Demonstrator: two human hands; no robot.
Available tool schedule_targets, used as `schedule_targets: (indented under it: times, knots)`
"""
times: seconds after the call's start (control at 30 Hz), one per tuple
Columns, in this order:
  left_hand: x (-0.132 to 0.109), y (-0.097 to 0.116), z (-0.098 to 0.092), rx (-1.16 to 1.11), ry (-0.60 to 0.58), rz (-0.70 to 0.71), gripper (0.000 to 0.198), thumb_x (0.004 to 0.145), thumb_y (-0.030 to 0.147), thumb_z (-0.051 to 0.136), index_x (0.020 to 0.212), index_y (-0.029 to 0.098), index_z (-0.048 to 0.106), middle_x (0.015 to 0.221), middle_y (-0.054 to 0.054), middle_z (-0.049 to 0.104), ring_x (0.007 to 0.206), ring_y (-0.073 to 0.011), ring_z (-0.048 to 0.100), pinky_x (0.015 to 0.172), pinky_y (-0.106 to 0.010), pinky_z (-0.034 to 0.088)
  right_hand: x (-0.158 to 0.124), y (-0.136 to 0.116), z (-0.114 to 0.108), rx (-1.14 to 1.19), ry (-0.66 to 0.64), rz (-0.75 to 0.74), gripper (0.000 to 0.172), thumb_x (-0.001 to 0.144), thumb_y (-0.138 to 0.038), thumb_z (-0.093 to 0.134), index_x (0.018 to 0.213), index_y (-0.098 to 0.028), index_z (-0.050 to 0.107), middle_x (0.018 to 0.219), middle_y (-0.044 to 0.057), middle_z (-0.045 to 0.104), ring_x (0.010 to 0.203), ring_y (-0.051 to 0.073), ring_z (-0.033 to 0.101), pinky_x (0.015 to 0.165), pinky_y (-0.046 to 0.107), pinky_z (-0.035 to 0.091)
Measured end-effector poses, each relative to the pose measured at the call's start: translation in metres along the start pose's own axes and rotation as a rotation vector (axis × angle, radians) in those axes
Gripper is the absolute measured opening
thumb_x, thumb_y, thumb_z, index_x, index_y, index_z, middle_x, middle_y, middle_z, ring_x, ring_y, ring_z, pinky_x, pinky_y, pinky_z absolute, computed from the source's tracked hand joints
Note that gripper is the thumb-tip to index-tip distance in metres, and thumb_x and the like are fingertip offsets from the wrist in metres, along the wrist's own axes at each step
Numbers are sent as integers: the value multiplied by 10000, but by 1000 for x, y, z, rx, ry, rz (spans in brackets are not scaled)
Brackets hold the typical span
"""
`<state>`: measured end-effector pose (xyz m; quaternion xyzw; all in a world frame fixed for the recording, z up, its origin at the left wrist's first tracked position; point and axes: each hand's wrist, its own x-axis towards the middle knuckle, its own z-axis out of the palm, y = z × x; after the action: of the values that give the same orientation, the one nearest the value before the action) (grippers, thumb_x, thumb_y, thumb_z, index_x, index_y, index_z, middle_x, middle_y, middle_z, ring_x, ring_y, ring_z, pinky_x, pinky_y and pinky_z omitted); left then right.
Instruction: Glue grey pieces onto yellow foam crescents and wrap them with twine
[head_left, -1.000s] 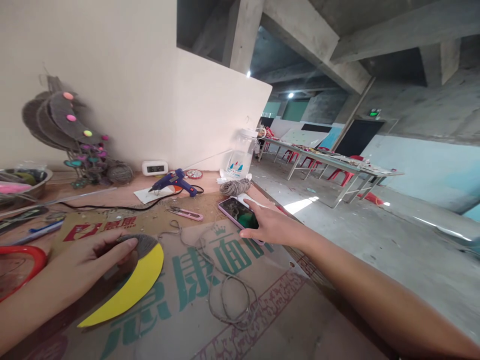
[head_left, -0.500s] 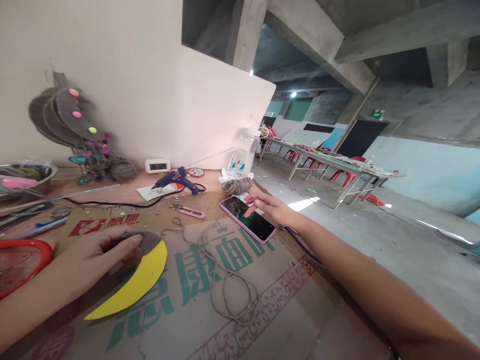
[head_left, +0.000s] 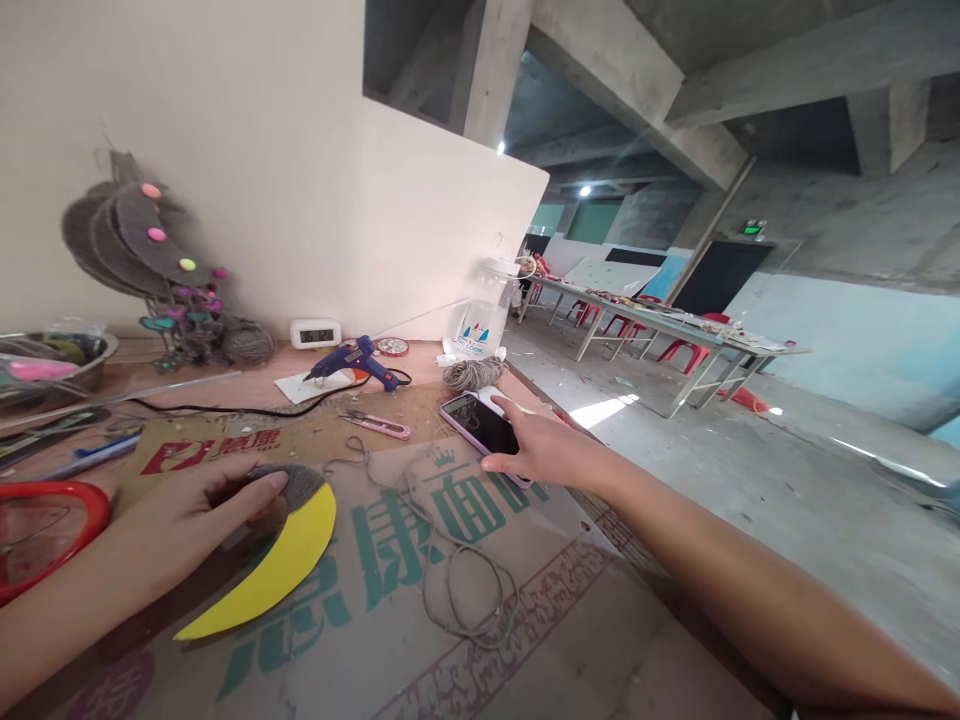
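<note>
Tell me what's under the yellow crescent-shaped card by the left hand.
The yellow crescent card lies flat on the brown printed cardboard sheet. The left hand rests on its grey twine-wrapped upper end, so the part beneath the hand is hidden.

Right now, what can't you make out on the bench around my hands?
Head view only:
- Phone: near end hidden under right hand; grip or just touch, unclear.
- Yellow crescent: inner edge covered by left hand.
- Clock: digits too small.
- Red ring: cut off by left edge.
</note>
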<state>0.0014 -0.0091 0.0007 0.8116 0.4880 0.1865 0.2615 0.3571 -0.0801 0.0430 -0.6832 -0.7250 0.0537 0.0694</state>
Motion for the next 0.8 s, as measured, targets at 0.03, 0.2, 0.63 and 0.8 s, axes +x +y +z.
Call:
schedule_targets:
  times: [0.03,0.2,0.63,0.8]
  knots:
    - [0,0,0,10,2,-1,479,758,582,366,811,193,641,786,-12,666,759,-191,587,601,-223,441,0,-2,2,-20,-29,23,890,699,-641,545,1401,-201,220,849,90,672,848,288,618,746,378,439]
    - [0,-2,1,34,10,-3,477,759,573,381,871,197,654,810,-9,674,771,-195,595,591,-227,439,6,-1,8,-107,-26,59,797,752,-555,521,1395,-177,239,710,68,652,824,288,605,698,354,415]
    - [0,5,0,36,19,1,491,736,596,356,773,213,661,776,-11,687,759,-214,609,586,-248,461,13,34,1,-5,122,27,798,695,-357,587,1393,-240,217,1249,112,485,1008,258,542,805,348,424]
    - [2,0,2,22,58,18,444,725,578,409,757,222,673,789,-3,697,766,-215,619,580,-244,468,20,60,1,-70,26,276,836,675,-445,611,1382,-169,260,1194,163,533,1040,308,539,809,379,428]
